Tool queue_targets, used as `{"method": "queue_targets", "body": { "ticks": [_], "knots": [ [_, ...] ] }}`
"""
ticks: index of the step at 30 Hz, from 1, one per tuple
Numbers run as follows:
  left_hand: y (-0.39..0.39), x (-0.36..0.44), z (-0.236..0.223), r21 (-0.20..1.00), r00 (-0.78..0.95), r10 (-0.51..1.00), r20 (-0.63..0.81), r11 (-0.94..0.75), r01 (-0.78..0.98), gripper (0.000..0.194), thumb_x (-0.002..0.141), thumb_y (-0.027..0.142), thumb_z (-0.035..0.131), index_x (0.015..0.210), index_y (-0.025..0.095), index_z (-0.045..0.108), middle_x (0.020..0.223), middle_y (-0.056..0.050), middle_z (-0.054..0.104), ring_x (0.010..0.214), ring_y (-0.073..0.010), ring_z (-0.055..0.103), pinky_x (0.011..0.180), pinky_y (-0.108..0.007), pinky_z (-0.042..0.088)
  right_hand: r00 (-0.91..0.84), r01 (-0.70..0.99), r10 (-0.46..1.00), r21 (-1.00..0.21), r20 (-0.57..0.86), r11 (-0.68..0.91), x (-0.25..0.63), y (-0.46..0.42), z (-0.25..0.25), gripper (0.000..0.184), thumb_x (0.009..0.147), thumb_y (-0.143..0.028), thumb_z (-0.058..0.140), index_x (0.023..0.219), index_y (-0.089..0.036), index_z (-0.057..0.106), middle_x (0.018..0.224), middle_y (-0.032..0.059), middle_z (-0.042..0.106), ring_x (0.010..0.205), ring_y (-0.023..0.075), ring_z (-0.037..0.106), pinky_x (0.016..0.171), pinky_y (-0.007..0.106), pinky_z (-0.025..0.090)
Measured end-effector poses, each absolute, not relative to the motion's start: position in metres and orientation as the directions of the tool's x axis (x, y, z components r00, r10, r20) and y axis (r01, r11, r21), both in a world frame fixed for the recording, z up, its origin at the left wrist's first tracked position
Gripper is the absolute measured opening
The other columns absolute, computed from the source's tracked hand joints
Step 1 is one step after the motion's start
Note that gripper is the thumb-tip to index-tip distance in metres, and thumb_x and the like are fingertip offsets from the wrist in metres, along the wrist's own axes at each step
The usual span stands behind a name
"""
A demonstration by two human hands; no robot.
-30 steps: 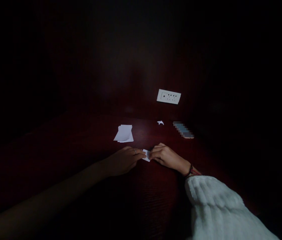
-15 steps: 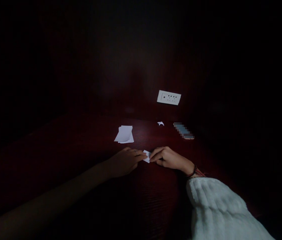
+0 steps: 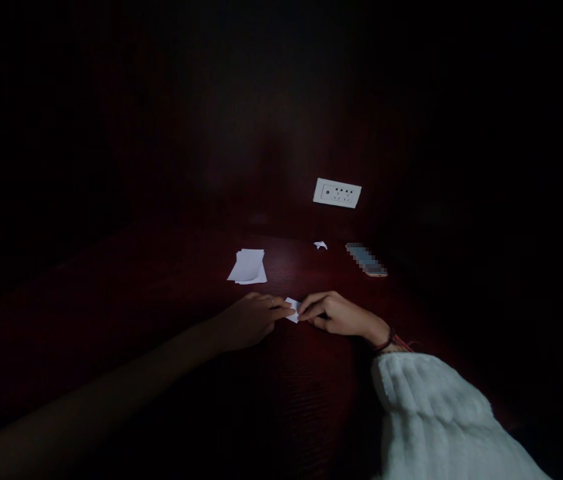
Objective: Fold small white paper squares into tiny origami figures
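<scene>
A small white piece of paper lies on the dark red table between my two hands. My left hand reaches in from the left, its fingertips pressed on the paper's left part and holding it down; a ring shows on one finger. From the right, my right hand grips the paper's right edge with thumb and fingers drawn together. The fingertips of both hands hide parts of the paper, and any folds are too small to make out.
Several white paper sheets lie in a loose stack beyond my left hand. Further back sit a small folded white paper piece and a phone with a blurred screen. A white wall socket is above them. The surroundings are very dark.
The whole view has shifted very slightly, so things sit a little higher now. Both hands keep nearly the same pose on the small piece of paper.
</scene>
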State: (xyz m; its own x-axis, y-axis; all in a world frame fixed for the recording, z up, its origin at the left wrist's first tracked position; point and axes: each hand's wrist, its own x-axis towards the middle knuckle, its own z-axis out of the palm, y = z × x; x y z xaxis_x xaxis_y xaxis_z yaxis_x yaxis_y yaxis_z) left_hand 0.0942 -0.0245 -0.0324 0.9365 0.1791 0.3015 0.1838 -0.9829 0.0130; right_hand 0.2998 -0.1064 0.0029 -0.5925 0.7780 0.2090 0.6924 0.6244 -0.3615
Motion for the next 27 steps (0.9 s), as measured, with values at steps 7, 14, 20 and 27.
{"method": "queue_targets", "body": {
  "ticks": [7, 14, 20, 27],
  "knots": [
    [-0.029, 0.097, -0.028, 0.024, 0.934, 0.213, 0.287, -0.976, 0.215, 0.047, 0.07, 0.01, 0.038, 0.114, 0.028, 0.036, 0.116, 0.001, 0.042, 0.099, -0.017, 0.041, 0.082, -0.032, 0.029, -0.508, 0.749, 0.817, -0.329, 0.273, 0.575, 0.304, -0.103, -0.002, 0.033, 0.071, -0.005, 0.042, 0.095, -0.02, 0.059, 0.086, 0.002, 0.056, 0.076, 0.0098, 0.052, 0.07, 0.02, 0.039],
    [-0.034, 0.101, -0.022, 0.035, 0.933, 0.245, 0.262, -0.969, 0.245, 0.047, 0.07, 0.009, 0.037, 0.113, 0.027, 0.038, 0.113, 0.001, 0.044, 0.098, -0.0171, 0.041, 0.082, -0.032, 0.029, -0.546, 0.769, 0.801, -0.234, 0.243, 0.595, 0.304, -0.1, -0.001, 0.034, 0.072, -0.007, 0.041, 0.099, -0.02, 0.057, 0.081, 0.0024, 0.055, 0.072, 0.0094, 0.05, 0.068, 0.019, 0.037],
    [-0.035, 0.106, -0.014, 0.061, 0.933, 0.273, 0.233, -0.962, 0.266, 0.048, 0.069, 0.008, 0.036, 0.113, 0.027, 0.038, 0.112, 0.001, 0.044, 0.098, -0.0166, 0.042, 0.082, -0.031, 0.029, -0.566, 0.795, 0.806, -0.145, 0.17, 0.589, 0.305, -0.098, 0.011, 0.032, 0.073, -0.01, 0.043, 0.1, -0.021, 0.057, 0.079, 0.0028, 0.057, 0.072, 0.01, 0.051, 0.068, 0.019, 0.036],
    [-0.037, 0.111, -0.006, 0.102, 0.935, 0.301, 0.187, -0.953, 0.286, 0.05, 0.068, 0.007, 0.035, 0.113, 0.029, 0.038, 0.115, 0.003, 0.043, 0.1, -0.0154, 0.041, 0.083, -0.03, 0.029, -0.543, 0.832, 0.838, -0.096, 0.055, 0.546, 0.305, -0.099, 0.022, 0.033, 0.072, -0.012, 0.043, 0.1, -0.022, 0.056, 0.083, 0.0032, 0.061, 0.075, 0.0107, 0.054, 0.067, 0.019, 0.036]
  ]
}}
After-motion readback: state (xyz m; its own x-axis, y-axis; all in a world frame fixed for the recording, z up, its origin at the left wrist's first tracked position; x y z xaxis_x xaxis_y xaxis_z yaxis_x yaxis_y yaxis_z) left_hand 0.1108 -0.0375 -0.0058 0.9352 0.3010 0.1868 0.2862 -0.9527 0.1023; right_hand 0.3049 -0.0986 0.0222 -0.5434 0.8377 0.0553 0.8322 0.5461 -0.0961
